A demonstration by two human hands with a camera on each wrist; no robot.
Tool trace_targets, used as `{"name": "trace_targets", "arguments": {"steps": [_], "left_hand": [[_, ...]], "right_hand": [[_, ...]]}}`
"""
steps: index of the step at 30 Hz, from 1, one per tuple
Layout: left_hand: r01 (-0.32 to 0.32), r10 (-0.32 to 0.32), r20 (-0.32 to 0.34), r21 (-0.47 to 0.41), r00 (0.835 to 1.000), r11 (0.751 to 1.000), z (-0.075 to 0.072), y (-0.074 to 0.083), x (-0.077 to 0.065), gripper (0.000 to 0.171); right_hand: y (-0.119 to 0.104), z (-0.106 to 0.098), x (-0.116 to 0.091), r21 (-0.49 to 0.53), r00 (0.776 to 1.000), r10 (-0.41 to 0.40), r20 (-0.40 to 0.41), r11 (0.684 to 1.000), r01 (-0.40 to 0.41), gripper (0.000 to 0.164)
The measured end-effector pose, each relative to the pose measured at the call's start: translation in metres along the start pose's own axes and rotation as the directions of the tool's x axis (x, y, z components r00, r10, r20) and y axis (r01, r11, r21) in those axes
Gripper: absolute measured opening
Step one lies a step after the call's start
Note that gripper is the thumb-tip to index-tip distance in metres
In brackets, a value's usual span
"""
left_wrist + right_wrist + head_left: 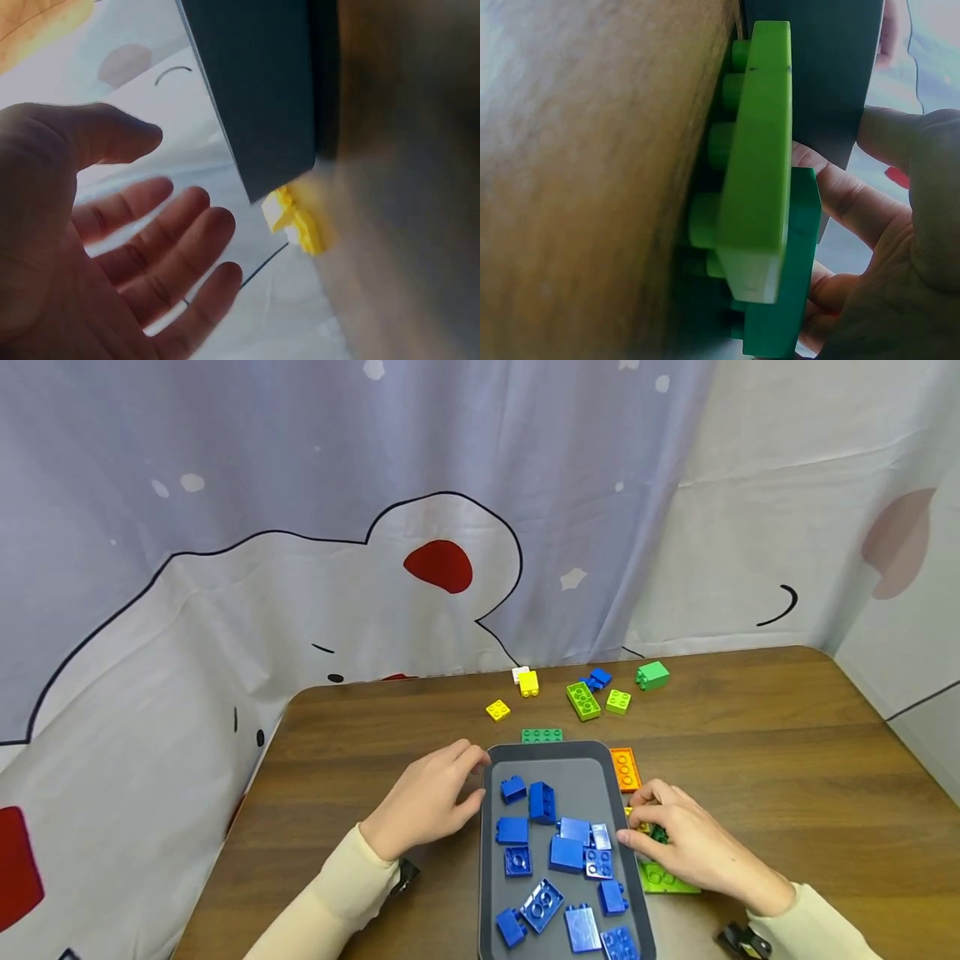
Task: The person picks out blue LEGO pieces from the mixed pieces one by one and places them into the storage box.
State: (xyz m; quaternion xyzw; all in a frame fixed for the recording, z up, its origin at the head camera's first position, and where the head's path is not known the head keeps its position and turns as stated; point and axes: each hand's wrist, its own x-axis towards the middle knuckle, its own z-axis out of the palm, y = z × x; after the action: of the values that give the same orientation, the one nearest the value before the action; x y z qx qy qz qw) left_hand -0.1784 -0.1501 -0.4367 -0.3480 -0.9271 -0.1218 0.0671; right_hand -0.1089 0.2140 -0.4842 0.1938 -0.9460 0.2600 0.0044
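Note:
A dark grey tray (577, 766) holds several loose blue bricks (566, 853). At its left rim is my left hand (429, 797), fingers relaxed and spread in the left wrist view, nothing in the palm. My right hand (693, 845) hovers at the right rim with its thumb tip beside the edge and its fingers loosely bent over the bricks there. Below and beside that hand lie a light green brick (667, 878), a dark green brick (799, 262) and a yellow brick (637, 821), partly hidden by the fingers.
An orange brick (626, 769) lies by the tray's far right corner, a green brick (542, 736) at its far edge. Farther back are yellow bricks (528, 683), a lime brick (583, 702) and a green block (652, 675). A printed curtain (585, 527) hangs behind the wooden table (787, 735).

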Motion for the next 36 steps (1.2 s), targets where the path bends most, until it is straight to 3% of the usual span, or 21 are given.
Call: {"name": "trace_targets", "arguments": {"steps": [4, 7, 10, 15, 25, 30, 36], "left_hand": [[0.134, -0.128, 0.044, -0.191, 0.991, 0.972, 0.001, 0.004, -0.017, 0.041], [0.231, -0.212, 0.094, -0.32, 0.973, 0.919, 0.003, 0.007, -0.028, 0.047], [0.315, -0.258, 0.19, -0.404, 0.947, 0.859, 0.006, 0.008, -0.035, 0.054], [0.368, -0.226, 0.332, -0.47, 0.916, 0.802, 0.013, 0.006, -0.04, 0.063], [0.412, -0.144, 0.45, -0.585, 0.881, 0.699, 0.019, 0.004, -0.043, 0.061], [0.434, -0.121, 0.488, -0.6, 0.864, 0.672, 0.021, 0.002, -0.043, 0.059], [0.451, -0.087, 0.526, -0.619, 0.846, 0.644, 0.021, 0.002, -0.041, 0.056]], "right_hand": [[-0.001, 0.0, 0.0, -0.001, 1.0, 0.002, 0.001, 1.0, -0.002, 0.018], [-0.001, 0.0, 0.0, 0.0, 1.0, 0.01, 0.007, 1.0, -0.01, 0.018], [0.0, -0.001, 0.0, -0.001, 1.0, 0.015, 0.008, 1.0, -0.015, 0.018], [0.001, 0.0, -0.001, -0.011, 1.0, 0.007, -0.002, 1.0, -0.007, 0.017], [-0.002, -0.006, 0.002, 0.013, 0.999, -0.007, 0.037, 1.0, 0.006, 0.015], [-0.002, -0.024, 0.012, 0.035, 0.998, -0.041, 0.056, 0.999, 0.04, 0.014], [0.006, -0.048, 0.049, 0.025, 0.999, -0.037, -0.019, 0.999, 0.037, 0.018]]}}
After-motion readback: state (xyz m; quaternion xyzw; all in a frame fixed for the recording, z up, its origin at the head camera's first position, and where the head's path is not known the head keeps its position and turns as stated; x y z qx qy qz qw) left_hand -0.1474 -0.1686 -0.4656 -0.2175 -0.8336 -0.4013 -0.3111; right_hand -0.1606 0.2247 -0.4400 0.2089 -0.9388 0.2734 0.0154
